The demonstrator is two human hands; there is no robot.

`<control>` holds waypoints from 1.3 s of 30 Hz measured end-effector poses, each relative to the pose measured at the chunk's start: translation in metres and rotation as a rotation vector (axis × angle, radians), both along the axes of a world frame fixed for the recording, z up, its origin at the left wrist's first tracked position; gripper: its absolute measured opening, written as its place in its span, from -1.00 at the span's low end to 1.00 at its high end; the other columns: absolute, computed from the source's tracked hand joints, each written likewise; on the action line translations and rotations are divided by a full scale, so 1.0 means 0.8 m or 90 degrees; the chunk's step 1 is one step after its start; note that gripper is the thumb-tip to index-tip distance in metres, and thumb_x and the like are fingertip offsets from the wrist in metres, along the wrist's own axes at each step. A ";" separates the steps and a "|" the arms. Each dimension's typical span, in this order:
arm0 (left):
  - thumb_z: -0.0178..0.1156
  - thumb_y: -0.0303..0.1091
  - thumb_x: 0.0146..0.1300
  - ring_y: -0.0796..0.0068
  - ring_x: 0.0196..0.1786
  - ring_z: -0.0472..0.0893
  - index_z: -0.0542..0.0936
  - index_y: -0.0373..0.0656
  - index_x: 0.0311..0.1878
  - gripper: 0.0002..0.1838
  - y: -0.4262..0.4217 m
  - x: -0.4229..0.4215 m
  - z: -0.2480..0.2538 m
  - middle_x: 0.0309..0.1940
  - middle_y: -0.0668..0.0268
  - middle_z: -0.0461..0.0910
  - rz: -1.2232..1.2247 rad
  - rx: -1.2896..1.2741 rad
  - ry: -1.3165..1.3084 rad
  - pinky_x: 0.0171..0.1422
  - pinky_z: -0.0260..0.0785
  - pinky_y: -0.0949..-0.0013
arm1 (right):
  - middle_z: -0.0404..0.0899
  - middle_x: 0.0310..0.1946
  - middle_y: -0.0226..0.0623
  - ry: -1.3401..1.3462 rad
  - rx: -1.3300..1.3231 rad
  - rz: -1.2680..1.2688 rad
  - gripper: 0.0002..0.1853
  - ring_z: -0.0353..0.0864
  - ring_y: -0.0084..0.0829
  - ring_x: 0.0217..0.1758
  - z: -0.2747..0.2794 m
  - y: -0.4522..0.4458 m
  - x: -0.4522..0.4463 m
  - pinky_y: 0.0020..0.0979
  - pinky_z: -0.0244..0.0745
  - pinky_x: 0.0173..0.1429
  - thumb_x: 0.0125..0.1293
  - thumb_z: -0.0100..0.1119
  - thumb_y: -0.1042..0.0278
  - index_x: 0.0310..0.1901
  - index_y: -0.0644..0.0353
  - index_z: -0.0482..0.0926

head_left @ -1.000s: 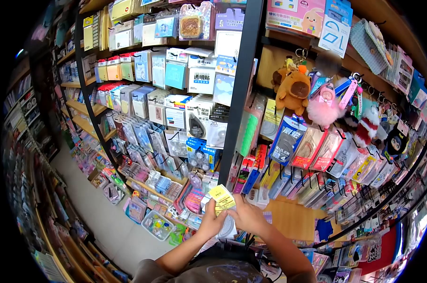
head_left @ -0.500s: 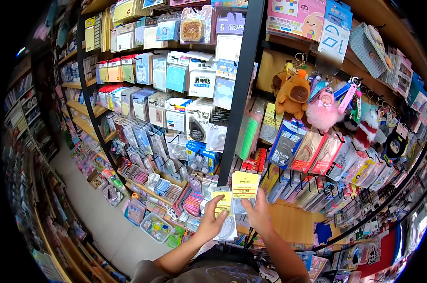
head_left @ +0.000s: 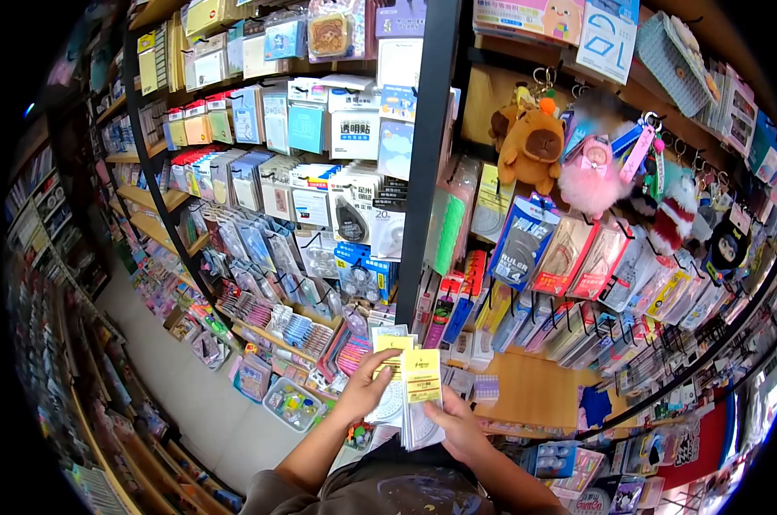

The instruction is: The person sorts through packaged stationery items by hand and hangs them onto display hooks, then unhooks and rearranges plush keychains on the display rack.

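My left hand (head_left: pixel 364 393) grips a yellow-labelled pack (head_left: pixel 392 343) holding what looks like a clear protractor with a round printed scale. In front of it, overlapping its right side, is a second yellow-labelled pack (head_left: pixel 422 375), pinched at its lower right edge by my right hand (head_left: pixel 457 426). The contents of this front pack are clear or pale, and their shape is partly hidden. Both packs are held upright and close together in front of my body. A similar yellow-topped pack (head_left: pixel 492 204) hangs on the rack above.
A dark upright post (head_left: pixel 421 163) divides the shelving. Right of it hang plush keyrings (head_left: pixel 532 154), ruler sets (head_left: pixel 526 240) and several hooked packets above a wooden shelf (head_left: pixel 530 390). Stationery packs (head_left: pixel 354 133) fill the left rack. A clear bin (head_left: pixel 292 403) stands low beside the aisle floor (head_left: pixel 208 412).
Both hands have lowered and shifted left with the packs. The right-hand pack has dropped and now overlaps the left one more. The camera view has shifted slightly.
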State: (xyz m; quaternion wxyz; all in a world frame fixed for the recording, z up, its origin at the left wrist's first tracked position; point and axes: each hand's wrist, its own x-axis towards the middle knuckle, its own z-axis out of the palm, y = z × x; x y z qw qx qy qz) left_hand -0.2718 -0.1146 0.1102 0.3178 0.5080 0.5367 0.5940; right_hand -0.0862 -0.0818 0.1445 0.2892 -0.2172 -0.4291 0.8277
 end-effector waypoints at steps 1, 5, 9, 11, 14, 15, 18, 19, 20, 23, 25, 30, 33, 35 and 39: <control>0.05 -0.37 0.26 0.26 0.12 0.33 0.41 -0.08 0.17 -0.62 -0.004 -0.006 0.005 -0.01 0.15 0.38 -0.037 0.003 0.019 0.26 0.10 0.28 | 0.42 0.02 -0.37 -0.015 0.003 0.017 -0.58 0.35 -0.57 0.08 -0.008 -0.004 0.003 -0.50 0.20 0.19 0.28 0.05 0.46 0.17 0.27 0.29; 0.10 -0.40 0.16 0.23 0.21 0.29 0.38 -0.07 0.20 -0.52 -0.015 -0.020 0.004 0.09 0.15 0.30 -0.116 -0.013 0.015 0.33 0.03 0.26 | 0.42 0.00 -0.37 -0.037 -0.042 0.082 -0.59 0.34 -0.58 0.09 -0.029 -0.018 0.009 -0.51 0.17 0.20 0.28 0.06 0.44 0.15 0.29 0.31; 0.12 -0.47 0.11 0.22 0.28 0.23 0.41 -0.08 0.18 -0.51 -0.021 -0.025 0.022 0.16 0.15 0.27 -0.155 0.015 0.085 0.37 -0.01 0.25 | 0.42 0.00 -0.37 -0.040 -0.087 0.126 -0.58 0.35 -0.58 0.08 -0.033 -0.019 0.011 -0.51 0.18 0.19 0.28 0.07 0.43 0.15 0.30 0.30; 0.13 -0.49 0.09 0.23 0.31 0.21 0.44 -0.08 0.16 -0.51 -0.022 -0.029 0.020 0.19 0.16 0.24 -0.176 0.015 0.087 0.38 -0.02 0.25 | 0.42 0.00 -0.37 -0.038 -0.097 0.140 -0.59 0.35 -0.59 0.08 -0.032 -0.018 0.011 -0.51 0.19 0.18 0.29 0.06 0.42 0.15 0.30 0.30; 0.15 -0.46 0.11 0.25 0.33 0.18 0.48 -0.10 0.13 -0.56 -0.023 -0.035 0.013 0.23 0.16 0.22 -0.206 -0.015 0.055 0.38 -0.02 0.25 | 0.43 0.00 -0.37 -0.040 -0.079 0.153 -0.60 0.36 -0.59 0.07 -0.033 -0.017 0.010 -0.51 0.20 0.17 0.30 0.05 0.41 0.15 0.29 0.30; 0.15 -0.46 0.12 0.24 0.34 0.17 0.48 -0.11 0.12 -0.57 -0.023 -0.036 0.009 0.24 0.16 0.21 -0.213 -0.009 0.045 0.38 -0.02 0.25 | 0.43 0.00 -0.37 -0.043 -0.071 0.156 -0.60 0.36 -0.59 0.07 -0.033 -0.016 0.010 -0.51 0.21 0.17 0.31 0.04 0.41 0.15 0.29 0.30; 0.15 -0.44 0.15 0.24 0.36 0.14 0.49 -0.12 0.11 -0.60 -0.022 -0.036 0.003 0.27 0.15 0.17 -0.219 0.003 0.018 0.39 -0.03 0.25 | 0.42 0.01 -0.37 -0.036 -0.070 0.160 -0.61 0.37 -0.59 0.08 -0.028 -0.017 0.009 -0.51 0.22 0.17 0.32 0.03 0.42 0.15 0.29 0.29; 0.15 -0.44 0.15 0.23 0.36 0.14 0.50 -0.12 0.10 -0.61 -0.022 -0.033 0.004 0.28 0.15 0.16 -0.211 0.004 0.010 0.39 -0.03 0.24 | 0.42 0.01 -0.37 -0.031 -0.074 0.160 -0.61 0.37 -0.59 0.08 -0.026 -0.018 0.009 -0.50 0.22 0.17 0.32 0.02 0.43 0.15 0.29 0.29; 0.15 -0.43 0.16 0.22 0.37 0.13 0.50 -0.13 0.09 -0.62 -0.021 -0.031 0.006 0.28 0.15 0.15 -0.203 0.005 0.002 0.39 -0.03 0.24 | 0.42 0.02 -0.37 -0.037 -0.071 0.161 -0.61 0.37 -0.59 0.08 -0.026 -0.018 0.008 -0.50 0.22 0.17 0.32 0.02 0.43 0.15 0.29 0.29; 0.16 -0.42 0.17 0.21 0.37 0.12 0.53 -0.14 0.06 -0.65 -0.020 -0.031 0.003 0.29 0.15 0.14 -0.213 0.007 -0.002 0.39 -0.03 0.23 | 0.42 0.03 -0.36 -0.047 -0.066 0.160 -0.60 0.36 -0.59 0.10 -0.028 -0.018 0.010 -0.50 0.22 0.18 0.31 0.02 0.45 0.16 0.29 0.28; 0.16 -0.42 0.17 0.21 0.36 0.13 0.54 -0.14 0.05 -0.66 -0.020 -0.030 0.000 0.27 0.15 0.16 -0.217 -0.004 -0.011 0.38 -0.02 0.24 | 0.41 0.04 -0.36 -0.042 -0.065 0.152 -0.59 0.36 -0.59 0.10 -0.033 -0.018 0.010 -0.50 0.23 0.18 0.31 0.02 0.45 0.17 0.29 0.26; 0.17 -0.40 0.16 0.26 0.30 0.21 0.56 -0.15 0.01 -0.69 -0.021 -0.029 -0.009 0.20 0.18 0.24 -0.220 -0.025 -0.023 0.34 0.04 0.26 | 0.40 0.03 -0.36 -0.043 -0.039 0.128 -0.59 0.36 -0.58 0.09 -0.039 -0.019 0.011 -0.49 0.24 0.17 0.33 0.00 0.43 0.18 0.29 0.24; 0.19 -0.39 0.16 0.34 0.22 0.30 0.56 -0.16 0.00 -0.69 -0.024 -0.024 -0.011 0.13 0.22 0.36 -0.203 -0.028 -0.035 0.30 0.10 0.29 | 0.40 0.00 -0.36 -0.025 -0.115 0.113 -0.61 0.35 -0.59 0.08 -0.037 -0.020 0.011 -0.49 0.24 0.17 0.36 -0.04 0.39 0.18 0.29 0.24; 0.20 -0.36 0.16 0.36 0.20 0.32 0.56 -0.16 0.00 -0.68 -0.024 -0.023 -0.015 0.11 0.23 0.38 -0.209 -0.020 -0.044 0.29 0.11 0.31 | 0.40 -0.01 -0.36 -0.022 -0.126 0.098 -0.63 0.35 -0.60 0.07 -0.036 -0.023 0.010 -0.50 0.24 0.16 0.38 -0.06 0.36 0.17 0.30 0.25; 0.21 -0.33 0.15 0.37 0.20 0.33 0.55 -0.16 0.02 -0.65 -0.024 -0.022 -0.017 0.10 0.24 0.38 -0.208 -0.007 -0.044 0.29 0.13 0.31 | 0.40 -0.04 -0.36 -0.050 -0.037 0.079 -0.66 0.34 -0.62 0.03 -0.040 -0.025 0.008 -0.52 0.25 0.15 0.40 -0.08 0.34 0.13 0.30 0.27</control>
